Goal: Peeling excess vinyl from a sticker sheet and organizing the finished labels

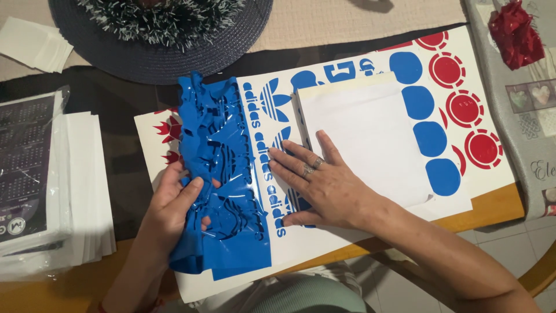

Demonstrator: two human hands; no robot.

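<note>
A: Blue crumpled vinyl film (217,174), glossy, lies half peeled off the white backing sheet (324,237) at its left side. Who holds it?

B: Left hand (174,206). Fingers curled and clamped on the film's left edge, thumb on top.

A: Right hand (321,185)?

B: Flat, fingers spread apart, pressing the sheet beside the blue cut shapes. Grips nothing. White paper square (365,139) lies just beyond its fingertips.

A: Surroundings?

B: Red round stickers (466,107) on the sheet's right, well apart from both hands.

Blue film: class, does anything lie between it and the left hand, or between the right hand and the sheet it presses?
Nothing visible does. The left hand has the crumpled blue film in its grip, and the right hand lies flat, directly on the white sheet.
</note>
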